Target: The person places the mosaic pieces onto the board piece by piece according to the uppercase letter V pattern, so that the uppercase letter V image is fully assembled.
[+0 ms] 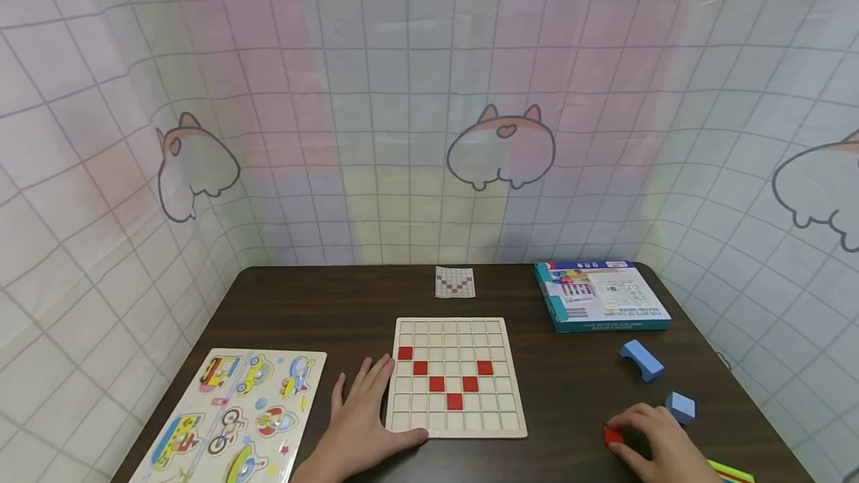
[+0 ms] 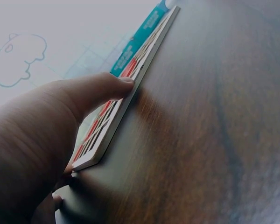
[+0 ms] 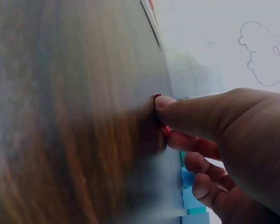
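A pale square grid board lies in the middle of the dark table, with several red squares on it in a V shape. My left hand rests along its left side, fingers spread and fairly straight. The left wrist view shows that thumb lying on the board's near edge. Off to the right, my right hand pinches a small red square tile between thumb and forefinger. In the right wrist view the red tile is mostly covered by the fingertips, close to the tabletop.
A small card with a V pattern lies behind the board. A flat box sits at the back right, a blue arch block and a blue block before it. On the left lies a picture board.
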`<state>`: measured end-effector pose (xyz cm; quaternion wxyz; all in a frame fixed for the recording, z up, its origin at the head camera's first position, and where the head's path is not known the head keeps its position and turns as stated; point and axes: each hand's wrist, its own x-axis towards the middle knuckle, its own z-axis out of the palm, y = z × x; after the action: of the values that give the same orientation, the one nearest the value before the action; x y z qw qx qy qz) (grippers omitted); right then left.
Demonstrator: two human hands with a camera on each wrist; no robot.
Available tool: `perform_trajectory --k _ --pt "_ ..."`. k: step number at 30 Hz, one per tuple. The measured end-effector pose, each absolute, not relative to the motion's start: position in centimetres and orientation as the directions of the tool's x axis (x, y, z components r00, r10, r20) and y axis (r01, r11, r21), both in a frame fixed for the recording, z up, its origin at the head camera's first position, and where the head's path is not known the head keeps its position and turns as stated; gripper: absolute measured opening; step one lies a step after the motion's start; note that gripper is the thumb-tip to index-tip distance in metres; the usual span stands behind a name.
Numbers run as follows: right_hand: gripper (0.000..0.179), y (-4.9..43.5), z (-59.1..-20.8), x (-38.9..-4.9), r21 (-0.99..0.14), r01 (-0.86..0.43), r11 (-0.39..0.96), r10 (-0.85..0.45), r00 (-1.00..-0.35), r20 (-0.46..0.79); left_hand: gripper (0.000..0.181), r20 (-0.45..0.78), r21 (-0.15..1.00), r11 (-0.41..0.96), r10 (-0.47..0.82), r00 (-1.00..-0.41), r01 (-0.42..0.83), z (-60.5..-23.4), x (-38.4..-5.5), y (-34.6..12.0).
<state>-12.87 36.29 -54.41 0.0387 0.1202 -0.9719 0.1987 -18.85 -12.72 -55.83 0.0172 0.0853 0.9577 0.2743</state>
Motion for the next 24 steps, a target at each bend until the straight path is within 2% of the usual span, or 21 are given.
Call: perform_trajectory --k 5,12,24 --pt "0.021 35.4 -54.2 -13.1 -0.399 -0.260 0.880 -0.225 -0.965 0.132 0.140 0.006 0.530 0.835 0.171 -0.985 0.149 -55.8 -18.9 -12.7" --pt "0.021 32.3 -53.1 -14.3 -0.436 -0.131 0.890 -0.144 -0.990 0.003 0.139 -0.003 0.543 0.828 0.167 -0.986 0.139 -55.7 -18.9 -12.7" --pt "0.020 29.0 -52.8 -16.7 -0.470 -0.252 0.846 -0.220 -0.968 0.124 0.138 -0.004 0.541 0.829 0.171 -0.985 0.142 -55.9 -18.9 -12.8"
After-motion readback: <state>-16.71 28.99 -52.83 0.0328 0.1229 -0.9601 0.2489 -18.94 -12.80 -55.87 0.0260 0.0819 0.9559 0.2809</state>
